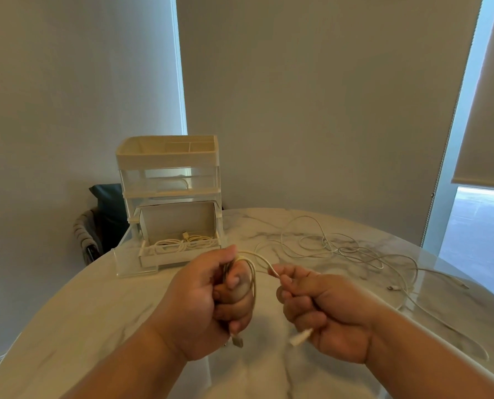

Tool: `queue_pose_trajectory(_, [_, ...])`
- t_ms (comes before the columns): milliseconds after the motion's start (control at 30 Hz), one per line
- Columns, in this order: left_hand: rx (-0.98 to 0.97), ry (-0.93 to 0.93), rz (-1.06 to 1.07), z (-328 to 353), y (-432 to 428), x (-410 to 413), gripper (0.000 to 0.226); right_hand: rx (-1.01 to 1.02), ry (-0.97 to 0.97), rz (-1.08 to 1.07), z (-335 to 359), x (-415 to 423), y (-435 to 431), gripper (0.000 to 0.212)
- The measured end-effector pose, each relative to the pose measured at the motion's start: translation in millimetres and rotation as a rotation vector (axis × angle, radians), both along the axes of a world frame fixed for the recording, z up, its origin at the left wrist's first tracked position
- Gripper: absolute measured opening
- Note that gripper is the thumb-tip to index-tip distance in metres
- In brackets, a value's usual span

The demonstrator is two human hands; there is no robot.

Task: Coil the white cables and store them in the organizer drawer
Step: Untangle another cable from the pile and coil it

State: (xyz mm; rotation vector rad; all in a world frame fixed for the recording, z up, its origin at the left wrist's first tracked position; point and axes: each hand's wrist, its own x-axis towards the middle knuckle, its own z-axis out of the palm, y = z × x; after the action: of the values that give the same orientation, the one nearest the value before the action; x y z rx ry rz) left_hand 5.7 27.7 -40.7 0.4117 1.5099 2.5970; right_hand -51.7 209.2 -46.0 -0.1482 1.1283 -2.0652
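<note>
My left hand (208, 298) grips a coiled white cable (252, 279) in its fist, with a plug end hanging below the fist. My right hand (323, 306) holds the free end of that same cable, pinched near its tip, and a white connector sticks out under the palm. A short loop of cable runs between the two hands. The white organizer (168, 168) stands at the back left of the table. Its lowest drawer (179, 251) is pulled out and holds coiled white cables. Loose white cables (340, 249) lie tangled on the table to the right.
The round marble table (125, 326) carries everything. A chair with a dark cushion (102, 220) stands behind its left edge. Window blinds (487, 110) hang at the right.
</note>
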Motion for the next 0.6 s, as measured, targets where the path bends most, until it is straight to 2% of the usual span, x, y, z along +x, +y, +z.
queue_pose_trajectory(67, [0.038,0.007,-0.032,0,2,1,0.036,0.175,0.131,-0.024,-3,6,-5,0.016])
queue_pose_trajectory(133, [0.075,0.015,-0.02,1,5,2,0.037,0.353,0.364,-0.072,-8,15,-13,0.019])
queue_pose_trajectory(200, [0.129,-0.01,0.066,3,7,2,0.038,0.413,0.563,-0.094,-12,21,-19,0.023])
queue_pose_trajectory(267, [0.191,-0.041,0.166,5,9,1,0.037,0.443,0.671,-0.079,-15,22,-22,0.023])
queue_pose_trajectory(400, [0.297,-0.097,0.232,5,8,-1,0.035,0.533,0.755,-0.028,-17,21,-22,0.028])
queue_pose_trajectory(500, [0.349,-0.115,0.243,5,11,-1,0.031,0.498,0.698,0.005,-17,25,-25,0.025])
queue_pose_trajectory(600, [0.337,-0.094,0.346,6,13,-2,0.02,0.469,0.641,0.031,-17,28,-27,0.025])
